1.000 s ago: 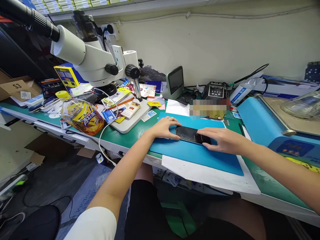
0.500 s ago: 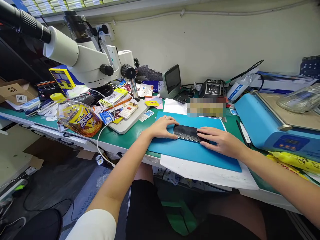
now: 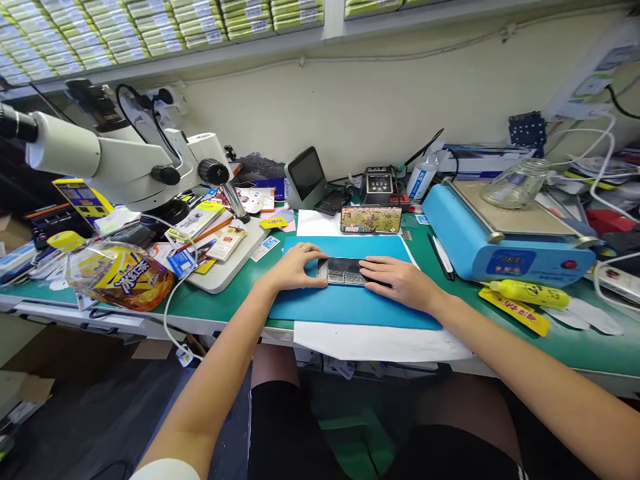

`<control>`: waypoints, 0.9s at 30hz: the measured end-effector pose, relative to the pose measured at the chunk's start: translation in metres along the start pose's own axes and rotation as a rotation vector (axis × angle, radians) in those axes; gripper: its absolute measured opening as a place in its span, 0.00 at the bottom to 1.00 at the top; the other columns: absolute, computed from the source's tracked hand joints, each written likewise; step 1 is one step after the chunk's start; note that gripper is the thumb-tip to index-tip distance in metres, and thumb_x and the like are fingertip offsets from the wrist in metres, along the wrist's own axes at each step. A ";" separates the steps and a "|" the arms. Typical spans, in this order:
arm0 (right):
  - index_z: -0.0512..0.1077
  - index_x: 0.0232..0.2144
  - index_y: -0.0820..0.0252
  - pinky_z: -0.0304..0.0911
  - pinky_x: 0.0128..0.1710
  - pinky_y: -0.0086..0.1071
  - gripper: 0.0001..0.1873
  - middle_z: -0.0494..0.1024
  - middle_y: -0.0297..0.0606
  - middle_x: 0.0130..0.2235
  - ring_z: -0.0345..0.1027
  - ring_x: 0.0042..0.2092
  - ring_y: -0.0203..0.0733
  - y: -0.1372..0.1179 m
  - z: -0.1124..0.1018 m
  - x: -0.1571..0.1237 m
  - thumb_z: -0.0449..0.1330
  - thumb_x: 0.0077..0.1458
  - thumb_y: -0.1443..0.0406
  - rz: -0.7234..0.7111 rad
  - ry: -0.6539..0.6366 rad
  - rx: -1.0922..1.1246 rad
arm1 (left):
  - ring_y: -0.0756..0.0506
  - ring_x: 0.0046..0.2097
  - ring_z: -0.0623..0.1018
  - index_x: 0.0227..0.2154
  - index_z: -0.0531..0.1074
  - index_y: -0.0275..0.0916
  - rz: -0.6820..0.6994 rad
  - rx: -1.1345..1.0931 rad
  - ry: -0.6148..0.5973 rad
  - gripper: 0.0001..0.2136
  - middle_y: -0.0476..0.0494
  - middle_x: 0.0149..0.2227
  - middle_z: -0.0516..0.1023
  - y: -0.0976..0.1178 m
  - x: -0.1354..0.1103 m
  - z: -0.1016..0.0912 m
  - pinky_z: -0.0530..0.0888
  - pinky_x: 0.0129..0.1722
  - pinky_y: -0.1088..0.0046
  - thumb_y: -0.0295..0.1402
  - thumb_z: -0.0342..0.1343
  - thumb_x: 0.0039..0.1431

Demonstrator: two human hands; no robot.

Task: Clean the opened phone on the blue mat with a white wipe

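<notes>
A dark phone lies flat on a blue mat at the bench's front edge. My left hand grips the phone's left end with curled fingers; a ring shows on one finger. My right hand lies flat on the phone's right end, fingers stretched out and pressing down. A second phone with a lit, colourful screen lies just behind the mat.
A white microscope on a cluttered base stands at the left, with a yellow drink bottle on its side. A blue machine carries a glass jar at the right. A yellow glue tube lies nearby. White paper overhangs the bench edge.
The camera has swung up and to the right, showing more of the shelf and the right side of the bench. Both hands have stayed on the phone.
</notes>
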State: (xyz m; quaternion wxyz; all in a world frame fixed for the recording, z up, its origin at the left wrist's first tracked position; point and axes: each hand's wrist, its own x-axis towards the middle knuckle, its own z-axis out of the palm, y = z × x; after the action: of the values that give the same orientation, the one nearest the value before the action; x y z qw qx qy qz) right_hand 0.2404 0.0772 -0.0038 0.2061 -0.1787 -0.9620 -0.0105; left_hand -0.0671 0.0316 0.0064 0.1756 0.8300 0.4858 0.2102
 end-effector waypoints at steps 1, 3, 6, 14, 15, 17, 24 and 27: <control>0.78 0.51 0.61 0.69 0.59 0.45 0.17 0.80 0.40 0.54 0.71 0.59 0.51 0.000 0.000 0.000 0.55 0.66 0.62 -0.003 0.000 -0.003 | 0.35 0.57 0.70 0.56 0.73 0.45 -0.004 0.005 -0.001 0.27 0.41 0.56 0.71 0.001 0.000 0.000 0.66 0.60 0.55 0.46 0.67 0.54; 0.78 0.51 0.61 0.69 0.60 0.45 0.17 0.80 0.41 0.54 0.71 0.59 0.50 -0.001 0.000 0.000 0.55 0.66 0.62 -0.007 0.003 -0.002 | 0.35 0.58 0.70 0.56 0.73 0.47 -0.013 0.010 -0.003 0.27 0.42 0.56 0.71 0.002 0.001 0.001 0.66 0.60 0.56 0.46 0.67 0.54; 0.79 0.50 0.62 0.69 0.59 0.44 0.17 0.80 0.43 0.53 0.71 0.59 0.50 -0.002 0.000 -0.001 0.55 0.66 0.63 -0.021 0.018 0.003 | 0.36 0.58 0.69 0.56 0.73 0.47 -0.021 0.012 -0.012 0.27 0.42 0.56 0.71 0.003 0.001 0.001 0.65 0.61 0.56 0.45 0.68 0.53; 0.79 0.48 0.63 0.71 0.56 0.48 0.17 0.80 0.48 0.53 0.72 0.57 0.55 -0.003 0.001 -0.002 0.59 0.63 0.61 0.034 0.048 0.062 | 0.35 0.56 0.72 0.59 0.71 0.43 0.007 0.233 -0.070 0.26 0.38 0.57 0.72 0.027 0.003 -0.003 0.68 0.58 0.56 0.46 0.62 0.60; 0.79 0.48 0.63 0.71 0.55 0.49 0.16 0.80 0.48 0.53 0.72 0.56 0.55 -0.002 0.001 -0.002 0.59 0.63 0.60 0.042 0.053 0.078 | 0.35 0.56 0.72 0.59 0.70 0.43 0.032 0.278 -0.072 0.25 0.38 0.57 0.72 0.033 0.006 -0.001 0.67 0.58 0.55 0.46 0.61 0.61; 0.79 0.48 0.61 0.72 0.54 0.48 0.16 0.80 0.47 0.53 0.73 0.55 0.55 -0.002 0.001 -0.001 0.60 0.62 0.60 0.049 0.059 0.110 | 0.36 0.56 0.72 0.58 0.71 0.42 0.097 0.333 -0.072 0.23 0.38 0.57 0.72 0.044 0.013 0.006 0.67 0.58 0.56 0.45 0.58 0.64; 0.79 0.47 0.58 0.72 0.52 0.47 0.14 0.81 0.45 0.51 0.73 0.53 0.52 0.000 -0.005 -0.004 0.58 0.63 0.60 0.120 0.145 0.188 | 0.37 0.53 0.73 0.47 0.78 0.42 0.194 0.412 -0.008 0.16 0.39 0.55 0.73 0.064 0.029 0.020 0.67 0.56 0.57 0.46 0.53 0.68; 0.80 0.44 0.57 0.72 0.50 0.46 0.13 0.82 0.43 0.49 0.74 0.50 0.51 0.000 -0.007 -0.004 0.58 0.64 0.60 0.120 0.128 0.189 | 0.38 0.52 0.73 0.52 0.76 0.41 0.214 0.410 0.019 0.18 0.39 0.55 0.73 0.069 0.026 0.022 0.67 0.57 0.57 0.47 0.53 0.68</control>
State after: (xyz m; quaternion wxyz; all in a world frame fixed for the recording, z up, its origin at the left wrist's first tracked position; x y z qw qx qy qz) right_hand 0.2464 0.0748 0.0010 0.2834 -0.2147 -0.9311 0.0813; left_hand 0.0063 0.0208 0.0260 -0.0246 0.8931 0.4293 0.1322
